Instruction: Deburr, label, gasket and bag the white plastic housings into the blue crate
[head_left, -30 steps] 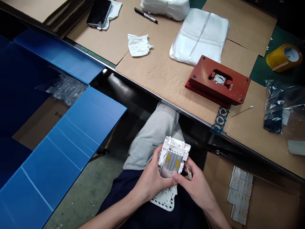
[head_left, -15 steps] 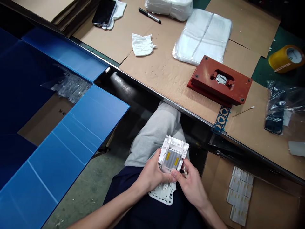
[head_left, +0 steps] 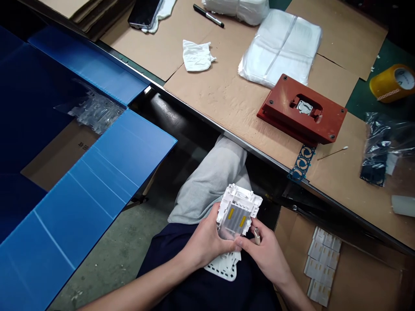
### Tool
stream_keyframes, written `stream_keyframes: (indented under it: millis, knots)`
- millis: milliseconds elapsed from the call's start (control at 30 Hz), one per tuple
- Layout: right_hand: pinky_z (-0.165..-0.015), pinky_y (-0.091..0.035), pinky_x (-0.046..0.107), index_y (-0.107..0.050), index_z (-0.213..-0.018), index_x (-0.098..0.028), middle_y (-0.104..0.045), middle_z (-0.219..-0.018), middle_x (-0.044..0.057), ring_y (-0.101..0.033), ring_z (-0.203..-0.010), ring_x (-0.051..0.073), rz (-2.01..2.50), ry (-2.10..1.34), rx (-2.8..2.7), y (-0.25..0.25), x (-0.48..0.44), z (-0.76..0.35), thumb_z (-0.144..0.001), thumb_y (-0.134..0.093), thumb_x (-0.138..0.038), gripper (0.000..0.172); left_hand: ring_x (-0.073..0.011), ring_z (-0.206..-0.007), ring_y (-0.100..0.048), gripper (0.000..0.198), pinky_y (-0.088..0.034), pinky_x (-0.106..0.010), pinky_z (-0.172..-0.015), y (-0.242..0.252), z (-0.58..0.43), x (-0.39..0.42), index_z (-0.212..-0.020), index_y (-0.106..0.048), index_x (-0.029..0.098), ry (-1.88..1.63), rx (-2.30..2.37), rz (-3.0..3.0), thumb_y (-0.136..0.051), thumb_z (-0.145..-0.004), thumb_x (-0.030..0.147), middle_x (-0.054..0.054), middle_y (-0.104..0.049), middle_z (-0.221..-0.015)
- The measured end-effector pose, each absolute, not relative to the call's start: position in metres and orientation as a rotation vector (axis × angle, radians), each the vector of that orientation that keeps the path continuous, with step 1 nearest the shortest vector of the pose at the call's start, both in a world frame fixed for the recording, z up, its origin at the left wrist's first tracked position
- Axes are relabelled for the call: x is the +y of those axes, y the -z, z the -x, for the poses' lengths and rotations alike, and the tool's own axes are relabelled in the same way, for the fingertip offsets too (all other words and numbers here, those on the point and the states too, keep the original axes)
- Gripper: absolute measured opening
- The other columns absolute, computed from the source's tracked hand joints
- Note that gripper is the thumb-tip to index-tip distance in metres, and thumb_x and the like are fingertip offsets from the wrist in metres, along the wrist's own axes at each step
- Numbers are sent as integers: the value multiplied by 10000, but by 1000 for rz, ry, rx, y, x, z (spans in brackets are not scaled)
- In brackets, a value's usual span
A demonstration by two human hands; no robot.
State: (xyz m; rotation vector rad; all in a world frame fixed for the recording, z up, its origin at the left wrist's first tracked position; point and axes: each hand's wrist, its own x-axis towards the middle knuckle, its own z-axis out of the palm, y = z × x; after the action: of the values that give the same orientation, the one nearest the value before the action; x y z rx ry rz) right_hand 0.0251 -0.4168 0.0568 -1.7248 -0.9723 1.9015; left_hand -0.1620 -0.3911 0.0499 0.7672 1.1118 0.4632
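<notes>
Fingers point(head_left: 228, 245) pinching one white plastic housing point(head_left: 238, 207) (two yellow strips point(head_left: 231, 214)), left hand point(head_left: 205, 242), right hand point(head_left: 264, 252)

The feed I'm getting is bright and sharp under even overhead light, with a soft glare streak on the dark ledge point(head_left: 167, 116) below the counter point(head_left: 253, 150), a sheen across the blue plastic sheet point(head_left: 97, 190), and slight bowing toward the frame edges.

White plastic housing point(head_left: 240, 196) with two yellow strips point(head_left: 231, 213), perhaps labels; brick-red jig point(head_left: 279, 99); blue sheets point(head_left: 94, 203) with pale lines point(head_left: 53, 239)

matt white plastic housing point(head_left: 238, 195), glossy blue corrugated plastic sheet point(head_left: 97, 194), rough brown cardboard point(head_left: 227, 108)
</notes>
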Motion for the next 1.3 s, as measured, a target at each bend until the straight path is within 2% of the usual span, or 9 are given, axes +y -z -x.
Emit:
stream_keyframes:
  millis: [333,433,633,800,1067,1200,1300]
  knots:
    - [-885,-585,383,-617,-1216,-202,-714,-1197,110,-715,-972,274,1732,-1773,-1060,-51,-425,-13,-855,-727,-362,410,-300,-1111,-664,794,-538,-392,-916,-41,166,-392,-1241,-502,235,-507,1076,-708,-928,-572,204,-38,-713,-1116]
    - [-899,-580,380,-624,-1209,-204,-716,-1197,105,-707,-1001,275,1704,-1776,-1057,-48,-422,-13,-850,-734,-366,409,-306,-1074,-676,785,-541,-401,-892,-41,168,-390,-1231,-504,228,-483,1092,-736,-927,-570,222,-47,-714,-1126]
    - [-976,-554,391,-624,-1249,-222,-694,-1261,93,-677,-1108,272,1631,-1908,-1050,-51,-410,-24,-869,-726,-413,437,-306,-1130,-648,761,-533,-407,-924,-48,168,-386,-1240,-479,229,-461,1078,-725,-894,-603,197,-65,-683,-1193]
    - [-949,-559,387,-607,-1255,-220,-696,-1249,103,-683,-1080,272,1694,-1797,-1175,-53,-417,-23,-905,-676,-427,413,-294,-1086,-656,724,-528,-389,-901,-52,162,-391,-1211,-497,229,-499,1150,-752,-890,-604,185,-44,-689,-1151]
    - [-928,-557,388,-561,-1282,-196,-701,-1215,113,-683,-1040,278,1746,-1686,-1319,-46,-425,-13,-928,-622,-360,395,-296,-996,-678,713,-544,-392,-826,-43,168,-393,-1215,-484,213,-475,1150,-774,-894,-642,321,-56,-692,-1091]
    - [-1000,-532,396,-562,-1306,-218,-664,-1295,99,-646,-1145,277,1627,-1778,-1260,-45,-416,-16,-943,-608,-367,394,-308,-1058,-665,723,-545,-407,-868,-39,167,-391,-1217,-472,217,-462,1147,-761,-896,-637,297,-69,-688,-1133]
    - [-1011,-534,413,-542,-1338,-223,-660,-1299,93,-652,-1138,275,1619,-1872,-1159,-47,-413,-20,-921,-649,-371,456,-293,-1106,-653,688,-536,-396,-910,-43,164,-390,-1197,-480,230,-499,1137,-766,-888,-647,293,-57,-683,-1169]
